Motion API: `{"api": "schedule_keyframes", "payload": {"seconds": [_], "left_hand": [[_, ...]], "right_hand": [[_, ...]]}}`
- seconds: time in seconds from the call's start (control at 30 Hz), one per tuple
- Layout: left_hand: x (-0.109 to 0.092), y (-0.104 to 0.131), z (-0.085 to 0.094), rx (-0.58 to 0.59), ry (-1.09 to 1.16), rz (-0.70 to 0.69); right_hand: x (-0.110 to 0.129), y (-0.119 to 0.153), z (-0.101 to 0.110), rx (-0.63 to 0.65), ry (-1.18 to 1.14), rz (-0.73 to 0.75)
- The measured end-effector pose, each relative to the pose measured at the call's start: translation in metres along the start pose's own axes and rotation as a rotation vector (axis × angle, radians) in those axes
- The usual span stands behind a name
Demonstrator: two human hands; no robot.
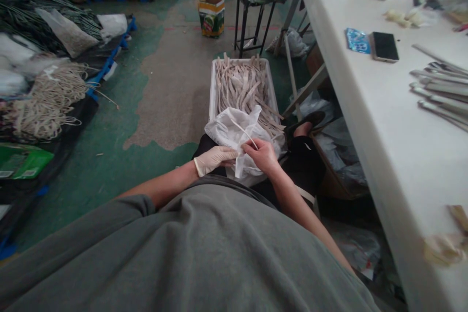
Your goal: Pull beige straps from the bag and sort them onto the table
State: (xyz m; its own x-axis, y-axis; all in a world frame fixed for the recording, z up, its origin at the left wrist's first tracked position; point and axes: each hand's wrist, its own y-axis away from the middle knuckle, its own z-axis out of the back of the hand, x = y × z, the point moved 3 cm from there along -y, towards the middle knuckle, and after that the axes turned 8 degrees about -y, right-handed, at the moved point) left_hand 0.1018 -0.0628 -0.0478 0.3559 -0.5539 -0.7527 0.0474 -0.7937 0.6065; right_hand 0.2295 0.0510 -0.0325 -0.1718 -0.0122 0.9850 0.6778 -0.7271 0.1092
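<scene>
1. The person sits with both forearms reaching forward over a grey shirt, and the two hands meet just above the lap, at the near end of a white crate [214, 87] on the floor.
2. The left hand [214, 158] wears a pale glove. It lies against the near left side of a clear plastic bag [228, 129], its fingers curled on the film and gripping it.
3. The right hand [263, 155] is bare. Its fingers pinch a thin pale strip [244, 132] that slants up and to the left across the bag, and the heel of the hand rests on the bag's near right side.
4. The plastic bag sits crumpled between the two hands, overlapping the near edge of the crate, with a loose flap hanging down below the fingers.
5. The crate is filled with many long beige strips [243, 83] lying mostly lengthwise, some spilling over its right rim.
6. To the right runs a long white table [365, 122]. On it lie a dark phone [384, 47] beside a small blue packet [356, 40], and further right a fan of metal pieces [440, 90].
7. Beyond the crate stands a black stool [256, 14], with a cardboard box [211, 14] to its left on the green floor.
8. At the far left, coils of pale cord [47, 102] lie heaped on a dark pallet.
</scene>
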Motion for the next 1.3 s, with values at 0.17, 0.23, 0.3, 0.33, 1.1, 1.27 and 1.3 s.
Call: {"api": "schedule_keyframes", "payload": {"seconds": [0.17,0.23,0.3,0.33,1.1,1.27,1.3], "left_hand": [[0.002,-0.007,-0.002,0.007,0.113,0.062],[0.002,-0.008,-0.003,-0.020,0.109,0.058],[0.001,-0.008,-0.002,-0.086,0.056,0.005],[0.000,-0.007,-0.001,-0.121,0.010,-0.038],[0.010,-0.008,-0.018,0.098,-0.241,-0.005],[0.002,-0.017,-0.006,-0.117,0.119,-0.015],[-0.001,-0.019,-0.003,-0.162,0.187,-0.018]], "right_hand": [[-0.003,0.003,-0.002,-0.038,-0.119,-0.051],[-0.006,0.005,-0.003,-0.044,-0.216,-0.118],[-0.009,0.006,-0.003,-0.052,-0.275,-0.170],[-0.011,0.006,-0.002,-0.058,-0.284,-0.184],[-0.012,-0.013,0.004,0.008,-0.002,0.014],[0.007,0.003,0.024,0.047,0.092,-0.061],[0.009,0.011,0.028,0.075,0.114,-0.092]]}}
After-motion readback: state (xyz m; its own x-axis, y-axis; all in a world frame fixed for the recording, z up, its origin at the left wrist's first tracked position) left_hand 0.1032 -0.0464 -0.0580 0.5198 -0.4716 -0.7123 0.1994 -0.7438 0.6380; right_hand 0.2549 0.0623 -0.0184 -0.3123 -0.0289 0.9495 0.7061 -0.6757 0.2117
